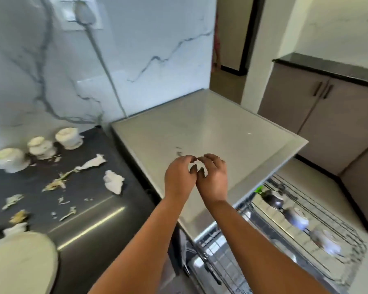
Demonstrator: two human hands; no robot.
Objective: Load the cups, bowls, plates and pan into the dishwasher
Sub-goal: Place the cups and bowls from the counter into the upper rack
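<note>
My left hand point(180, 177) and my right hand point(214, 180) hover side by side over the grey dishwasher top point(210, 124), fingertips close together, fingers loosely curled, holding nothing. Three white cups point(40, 147) stand upside down on the dark counter point(89, 209) at the left. A white plate point(19, 264) lies at the bottom left corner. The dishwasher's wire rack point(319, 211) is pulled out at the lower right. It holds a dark cup point(274, 200) and two blurred white cups point(297, 218).
Torn white paper point(114, 182) and food scraps point(55, 183) litter the dark counter. A grey cable point(102, 60) runs down the marble wall from a plug. Brown cabinets point(327, 115) with a black top stand at the right, beside a doorway.
</note>
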